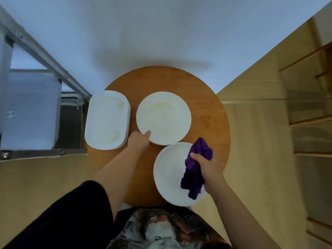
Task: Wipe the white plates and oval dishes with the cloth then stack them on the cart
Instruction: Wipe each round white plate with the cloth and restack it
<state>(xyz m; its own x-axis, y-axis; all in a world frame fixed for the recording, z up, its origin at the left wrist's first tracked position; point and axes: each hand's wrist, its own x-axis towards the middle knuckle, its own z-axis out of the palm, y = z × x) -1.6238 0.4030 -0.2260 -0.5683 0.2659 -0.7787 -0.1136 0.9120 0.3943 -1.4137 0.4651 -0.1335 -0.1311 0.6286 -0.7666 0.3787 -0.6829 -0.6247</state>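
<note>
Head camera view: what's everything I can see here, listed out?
Round table: one, wooden brown, centre.
Oval dishes: a stack, white, table's left edge, count unclear.
Far round plate: white, table centre, seemingly topping a stack.
Near round plate: white, table's near right, also seemingly stacked.
Cloth: one, purple, over the near plate.
Cart: one, grey metal, left of the table.
Wooden panelling: tan, right side.
Left hand: thumb on the far plate's near rim.
Right hand: grips the cloth.
</note>
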